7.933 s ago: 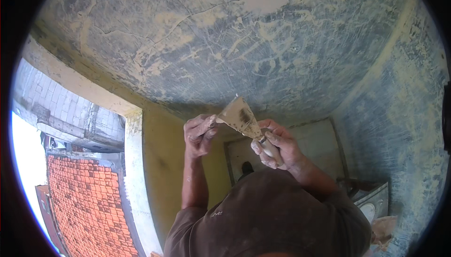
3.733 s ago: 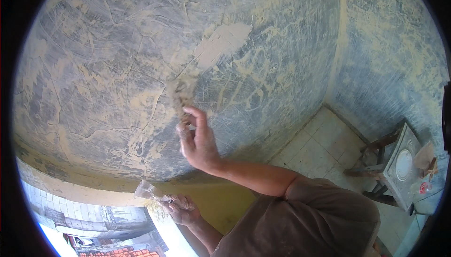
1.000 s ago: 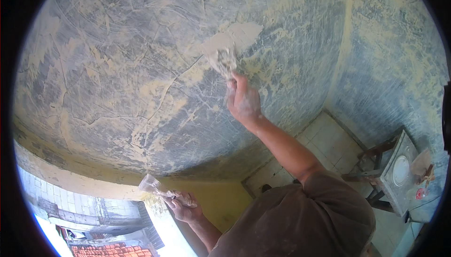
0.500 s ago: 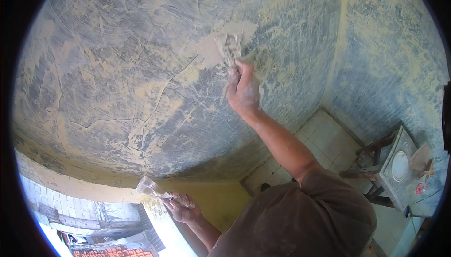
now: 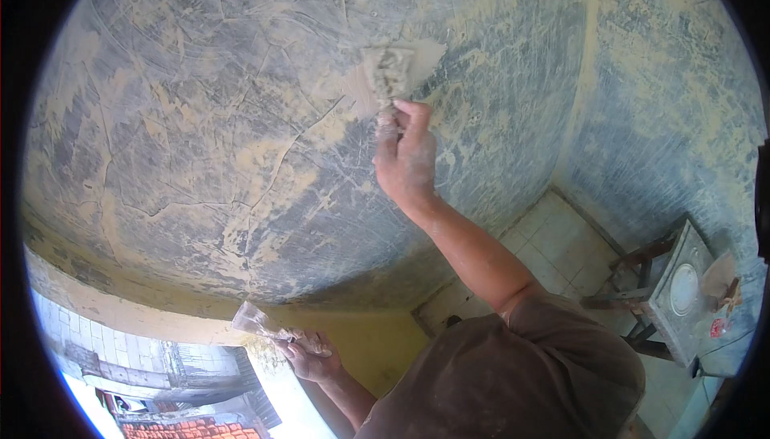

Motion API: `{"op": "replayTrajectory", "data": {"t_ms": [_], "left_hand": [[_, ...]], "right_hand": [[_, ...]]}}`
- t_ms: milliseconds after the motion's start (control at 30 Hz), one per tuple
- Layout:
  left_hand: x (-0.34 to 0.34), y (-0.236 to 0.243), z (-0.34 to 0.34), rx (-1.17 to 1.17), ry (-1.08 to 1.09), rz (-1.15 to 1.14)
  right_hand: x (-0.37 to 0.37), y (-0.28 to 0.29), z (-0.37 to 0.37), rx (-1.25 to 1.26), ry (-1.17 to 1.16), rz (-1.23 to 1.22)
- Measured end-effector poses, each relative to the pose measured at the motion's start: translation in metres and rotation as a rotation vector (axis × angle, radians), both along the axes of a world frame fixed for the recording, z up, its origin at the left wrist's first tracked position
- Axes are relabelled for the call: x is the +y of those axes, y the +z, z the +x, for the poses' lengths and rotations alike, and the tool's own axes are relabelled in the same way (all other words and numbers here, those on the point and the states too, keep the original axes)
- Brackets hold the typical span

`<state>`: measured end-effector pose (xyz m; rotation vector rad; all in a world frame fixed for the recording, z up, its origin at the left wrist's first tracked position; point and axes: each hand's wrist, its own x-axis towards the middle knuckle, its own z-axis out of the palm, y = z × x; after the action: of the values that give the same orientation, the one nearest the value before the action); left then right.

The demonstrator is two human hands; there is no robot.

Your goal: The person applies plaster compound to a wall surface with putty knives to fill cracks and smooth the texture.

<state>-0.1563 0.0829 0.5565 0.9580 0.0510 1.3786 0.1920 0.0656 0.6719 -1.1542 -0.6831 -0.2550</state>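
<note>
My right hand (image 5: 407,154) grips a putty knife (image 5: 389,70) by its handle, and the blade, crusted with grey filler, lies against the wall. Beneath and beside that blade is a smooth beige patch of putty (image 5: 427,58). The wall (image 5: 192,110) around it is scraped, blue-grey and yellowish, with long cracks running down to the left. Lower down, my left hand (image 5: 314,359) is closed around the handle of a second putty knife (image 5: 253,319). Its pale, smeared blade points up and left, near the lower edge of the wall.
At the right a worn wooden stool or small table (image 5: 682,335) carries a round white lid (image 5: 683,290) and some scraps. Tiled floor (image 5: 553,238) shows in the corner. At lower left an opening looks out on a block wall (image 5: 112,343) and orange roof tiles (image 5: 192,429).
My right hand and its putty knife have shifted slightly left, with the blade now turned flatter toward me. My left hand with the other knife has stayed almost still.
</note>
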Motion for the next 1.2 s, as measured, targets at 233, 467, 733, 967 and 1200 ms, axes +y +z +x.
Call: {"op": "replayTrajectory", "data": {"t_ms": [233, 467, 733, 967, 1200], "left_hand": [[0.005, -0.004, -0.005, 0.044, -0.026, 0.037], [-0.006, 0.006, 0.007, 0.004, 0.065, -0.071], [-0.021, 0.034, 0.04, 0.284, 0.174, -0.193], [-0.03, 0.027, 0.079, 0.332, 0.154, -0.095], [-0.05, 0.018, 0.13, 0.368, 0.227, 0.153]], "right_hand": [[0.001, -0.034, -0.059, -0.027, 0.122, -0.376], [0.006, -0.072, -0.07, -0.083, 0.11, 0.011], [0.011, -0.066, -0.041, -0.102, 0.17, -0.091], [-0.125, -0.115, -0.075, 0.732, 1.421, 0.042], [-0.161, -0.069, -0.078, 0.818, 1.736, -0.124]]}}
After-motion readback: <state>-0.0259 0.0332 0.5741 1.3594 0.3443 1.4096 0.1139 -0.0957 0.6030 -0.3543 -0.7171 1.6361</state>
